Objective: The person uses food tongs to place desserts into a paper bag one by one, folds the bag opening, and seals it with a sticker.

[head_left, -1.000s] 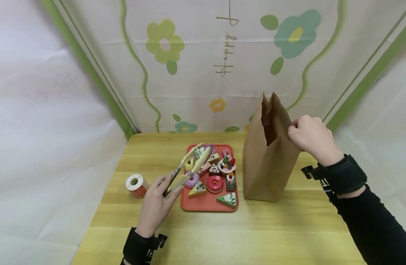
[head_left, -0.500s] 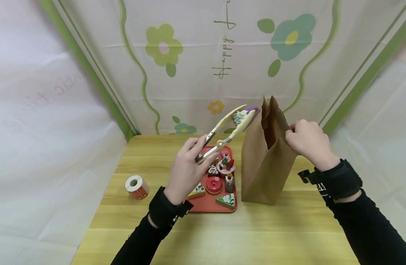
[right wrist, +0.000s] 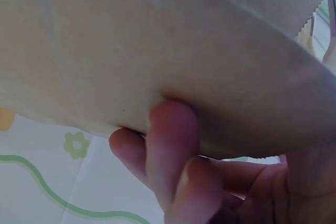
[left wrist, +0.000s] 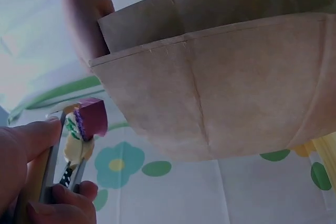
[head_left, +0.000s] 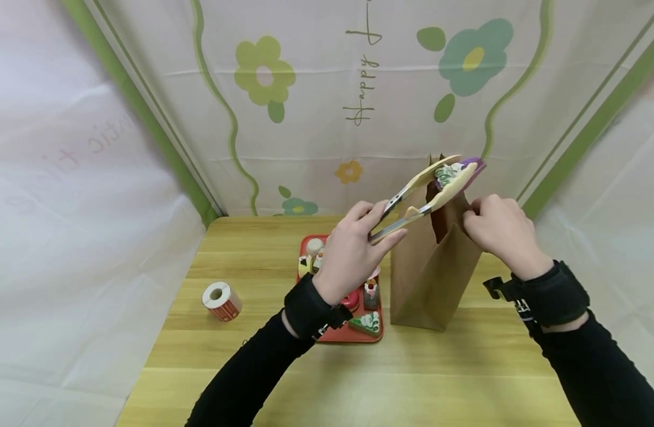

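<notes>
My left hand [head_left: 354, 252] holds a pair of tongs [head_left: 412, 198] with cream-coloured tips. Between those tips is a toy cake slice [head_left: 448, 174], purple on its sides with white and green topping. In the head view the slice overlaps the mouth of the brown paper bag [head_left: 420, 284]; the left wrist view shows the purple slice [left wrist: 90, 119] beside the bag's top edge [left wrist: 142, 51]. At the bag's right rim my right hand [head_left: 500, 231] pinches the paper, its fingers [right wrist: 173, 145] pressed to the bag wall in the right wrist view.
The red tray [head_left: 340, 338] left of the bag carries several toy cakes, among them a green-topped triangle [head_left: 367, 322] and a dark cake [head_left: 371, 295]. My left arm hides part of it. A label roll [head_left: 222, 300] stands on the wooden table's left side. A printed cloth hangs behind.
My left hand has carried the tongs with the purple slice up from the tray and rightward to the bag's mouth. The right hand has stayed on the bag's rim.
</notes>
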Tool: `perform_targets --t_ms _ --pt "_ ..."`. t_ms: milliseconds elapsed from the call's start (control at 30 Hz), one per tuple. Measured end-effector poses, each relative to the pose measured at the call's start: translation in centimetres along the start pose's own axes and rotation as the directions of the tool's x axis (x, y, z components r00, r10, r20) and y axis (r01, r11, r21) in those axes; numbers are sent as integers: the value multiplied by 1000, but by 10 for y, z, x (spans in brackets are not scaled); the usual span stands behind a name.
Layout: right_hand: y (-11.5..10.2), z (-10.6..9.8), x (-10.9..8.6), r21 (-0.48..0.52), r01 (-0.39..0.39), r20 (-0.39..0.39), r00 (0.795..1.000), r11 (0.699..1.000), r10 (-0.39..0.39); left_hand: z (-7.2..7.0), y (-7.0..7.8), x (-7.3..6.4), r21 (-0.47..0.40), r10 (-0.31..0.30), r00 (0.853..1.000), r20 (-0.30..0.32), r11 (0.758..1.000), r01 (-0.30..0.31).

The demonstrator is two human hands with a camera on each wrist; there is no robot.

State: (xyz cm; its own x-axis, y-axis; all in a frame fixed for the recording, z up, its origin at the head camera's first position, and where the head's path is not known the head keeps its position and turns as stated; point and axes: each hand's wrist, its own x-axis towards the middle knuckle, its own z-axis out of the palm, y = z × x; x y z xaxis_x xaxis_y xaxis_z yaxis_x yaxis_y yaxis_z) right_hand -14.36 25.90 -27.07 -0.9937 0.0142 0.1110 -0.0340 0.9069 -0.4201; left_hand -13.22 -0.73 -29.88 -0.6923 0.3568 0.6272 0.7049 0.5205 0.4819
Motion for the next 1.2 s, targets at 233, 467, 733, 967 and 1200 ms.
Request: perform_targets --t_ms 233,467,733,967,1200 --pt "2 -2 -1 13 -6 11 1000 1000 6 2 2 6 85 -57 996 63 995 52" --pt "3 -2 0 24 -17 21 1000 1000 17 0 4 7 142 -78 988 130 988 60" --pt "4 -1 -1 24 -13 18 1000 1000 13 -2 2 6 167 -95 984 154 984 68" --pt "5 -2 -1 24 -7 22 1000 1000 6 -1 2 4 156 -98 983 152 985 74" --pt "5 -4 -3 46 -15 53 998 999 12 -3 4 6 146 -87 985 151 987 65"
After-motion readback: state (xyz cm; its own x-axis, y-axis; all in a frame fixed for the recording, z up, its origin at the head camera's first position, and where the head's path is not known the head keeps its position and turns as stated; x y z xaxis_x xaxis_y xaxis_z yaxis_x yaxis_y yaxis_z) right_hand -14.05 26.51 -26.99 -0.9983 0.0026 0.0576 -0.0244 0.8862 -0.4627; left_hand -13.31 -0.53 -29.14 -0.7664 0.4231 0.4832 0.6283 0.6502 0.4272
